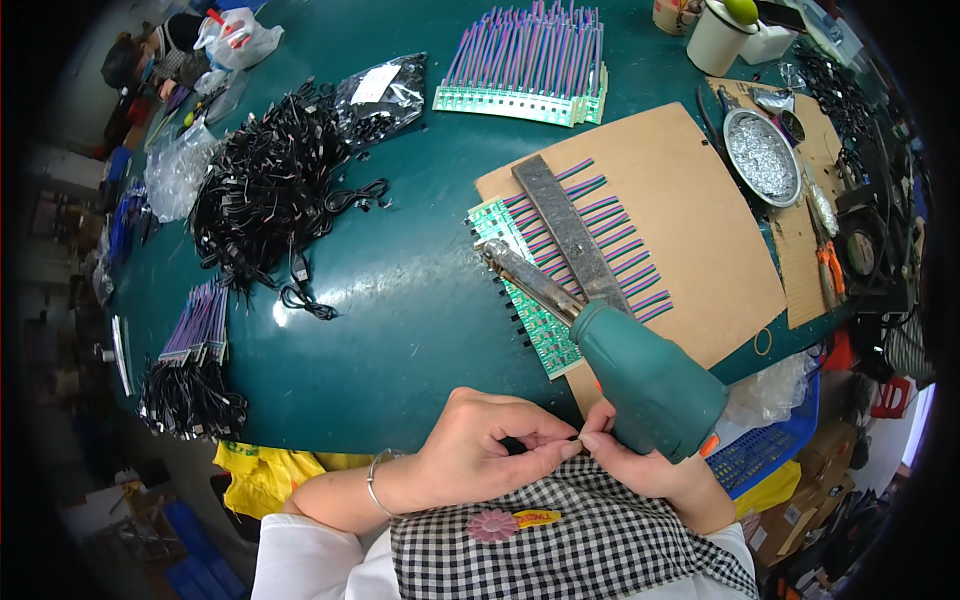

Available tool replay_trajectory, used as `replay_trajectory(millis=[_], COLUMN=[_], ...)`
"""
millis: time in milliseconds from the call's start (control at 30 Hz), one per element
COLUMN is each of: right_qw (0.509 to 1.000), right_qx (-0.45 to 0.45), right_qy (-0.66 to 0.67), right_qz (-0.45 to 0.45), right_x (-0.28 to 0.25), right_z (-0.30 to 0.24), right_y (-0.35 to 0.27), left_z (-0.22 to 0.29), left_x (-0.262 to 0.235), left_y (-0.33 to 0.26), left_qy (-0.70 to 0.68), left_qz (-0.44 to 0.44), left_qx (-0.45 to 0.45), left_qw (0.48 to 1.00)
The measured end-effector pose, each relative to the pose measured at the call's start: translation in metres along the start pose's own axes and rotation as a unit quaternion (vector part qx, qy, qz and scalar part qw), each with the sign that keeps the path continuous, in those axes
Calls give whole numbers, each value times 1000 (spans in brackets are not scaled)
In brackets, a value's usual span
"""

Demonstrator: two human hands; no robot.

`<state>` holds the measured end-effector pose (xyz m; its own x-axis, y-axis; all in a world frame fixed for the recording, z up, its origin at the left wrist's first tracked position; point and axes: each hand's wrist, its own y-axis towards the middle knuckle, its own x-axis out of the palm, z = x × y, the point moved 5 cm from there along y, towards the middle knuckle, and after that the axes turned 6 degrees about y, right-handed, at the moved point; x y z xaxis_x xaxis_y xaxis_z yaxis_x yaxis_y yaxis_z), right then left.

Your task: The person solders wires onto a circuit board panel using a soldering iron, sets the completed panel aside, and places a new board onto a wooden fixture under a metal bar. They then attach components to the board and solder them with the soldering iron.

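Observation:
My left hand (pixel 490 445) and my right hand (pixel 640 465) meet close to my body at the table's near edge. Thumb and fingers of both are pinched together around a tiny item, too small to name. A bit of something black shows inside the curl of my left fingers. Just above my right hand lies a green gun-shaped tool (pixel 650 380) with a long, grimy metal nozzle. Its nozzle reaches over a row of green circuit boards (pixel 545 335) with coloured wires. Across those wires lies a dark flat bar (pixel 570 225), on a brown cardboard sheet (pixel 700 240).
A heap of black cables (pixel 265 185) lies left, beside a clear bag (pixel 385 95) of black parts. More wired boards (pixel 520 105) sit at the back. Bundled wires (pixel 200 325) lie at the left edge. A round metal dish (pixel 762 158) with silvery bits stands right, near orange-handled pliers (pixel 830 272).

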<state>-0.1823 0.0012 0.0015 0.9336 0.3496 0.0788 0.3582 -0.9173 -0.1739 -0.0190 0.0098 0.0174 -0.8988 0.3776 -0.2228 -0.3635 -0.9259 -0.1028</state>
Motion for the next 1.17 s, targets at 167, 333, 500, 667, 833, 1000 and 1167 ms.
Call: replay_trajectory(millis=[167, 333, 500, 667, 833, 1000, 1167], right_qw=[994, 976, 969, 970, 976, 977, 978], right_qx=[-90, -42, -65, -15, -14, 9, 32], right_qy=[-56, 148, 187, 210, 185, 186, 189], right_qz=[-35, 157, 149, 123, 115, 105, 77], right_x=[-6, -28, -50, -67, -67, -65, -67], right_z=[4, 1, 9, 20, 13, 15, 24], right_y=[-8, -28, -46, -67, -69, -70, -73], left_z=[-26, -60, -68, -68, -68, -68, -69], left_x=[-6, -18, -18, -17, -15, -15, -15], left_y=[-1, 12, 18, 21, 18, 18, 18], left_qy=[-81, -140, -176, -184, -185, -177, -178], left_qz=[12, 78, 31, 19, 44, 61, 50], left_qx=[-125, -220, -255, -264, -257, -249, -246], left_qw=[989, 962, 950, 946, 947, 950, 952])
